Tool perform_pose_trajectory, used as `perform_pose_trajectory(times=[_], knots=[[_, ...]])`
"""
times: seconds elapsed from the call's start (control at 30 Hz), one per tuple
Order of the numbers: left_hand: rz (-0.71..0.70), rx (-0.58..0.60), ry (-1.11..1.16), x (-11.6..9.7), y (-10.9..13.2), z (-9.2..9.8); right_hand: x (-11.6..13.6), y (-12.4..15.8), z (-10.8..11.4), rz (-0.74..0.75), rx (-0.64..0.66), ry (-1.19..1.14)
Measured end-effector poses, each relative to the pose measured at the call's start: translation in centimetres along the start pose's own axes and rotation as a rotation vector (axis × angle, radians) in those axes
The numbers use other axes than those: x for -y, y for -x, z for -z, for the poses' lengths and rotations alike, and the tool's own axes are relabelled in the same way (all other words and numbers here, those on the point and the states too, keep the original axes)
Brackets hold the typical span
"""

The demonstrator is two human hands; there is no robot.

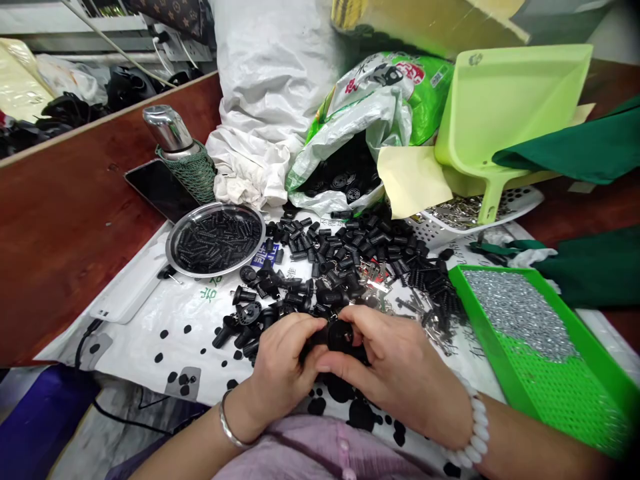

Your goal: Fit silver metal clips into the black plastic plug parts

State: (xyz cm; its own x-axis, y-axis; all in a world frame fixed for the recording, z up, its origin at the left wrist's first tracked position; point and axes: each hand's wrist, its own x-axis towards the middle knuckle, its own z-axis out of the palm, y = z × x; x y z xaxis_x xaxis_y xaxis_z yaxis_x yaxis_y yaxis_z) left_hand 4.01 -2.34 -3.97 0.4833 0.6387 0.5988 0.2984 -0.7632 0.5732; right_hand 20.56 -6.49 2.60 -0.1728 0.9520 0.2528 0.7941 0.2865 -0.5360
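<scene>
Between my two hands is a black round plastic part, held close above the heap. My left hand is closed, thumb and forefinger pinched at the part's left side. From the other side my right hand grips it with thumb and fingers, which cover some of it. Just beyond my fingers lies a pile of small black plastic cylinders, with larger flanged black pieces at its near left. Small metal strips are scattered to the right of the pile.
A round metal dish of black springs stands at left, near a phone and a netted bottle. An open bag of black parts sits behind. At right are a green tray of small metal pieces and a dustpan over a white basket.
</scene>
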Motion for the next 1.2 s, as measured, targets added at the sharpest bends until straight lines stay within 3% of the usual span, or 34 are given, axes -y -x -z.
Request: perform_pose_trajectory(times=[0.27,0.4,0.57,0.73,1.07,1.2], knots=[[0.006,-0.053,-0.095,0.3,0.3,0.2,0.0,-0.1,-0.6,0.08,-0.053,-0.009],[0.026,-0.026,-0.057,0.3,0.4,0.2,-0.3,0.2,-0.7,0.135,-0.052,-0.036],[0.065,0.053,0.026,0.1,0.5,0.2,-0.5,0.3,-0.9,0.306,-0.07,0.038],[0.105,0.04,0.07,0.3,0.7,0.2,-0.5,0.2,-1.0,0.388,-0.055,0.091],[-0.013,0.068,-0.037,-0.1,-0.2,1.5,-0.9,-0.1,-0.7,0.402,-0.058,-0.029],[-0.057,0.054,-0.133,-0.1,-0.4,1.6,-1.5,0.2,-1.7,0.256,-0.084,-0.239]])
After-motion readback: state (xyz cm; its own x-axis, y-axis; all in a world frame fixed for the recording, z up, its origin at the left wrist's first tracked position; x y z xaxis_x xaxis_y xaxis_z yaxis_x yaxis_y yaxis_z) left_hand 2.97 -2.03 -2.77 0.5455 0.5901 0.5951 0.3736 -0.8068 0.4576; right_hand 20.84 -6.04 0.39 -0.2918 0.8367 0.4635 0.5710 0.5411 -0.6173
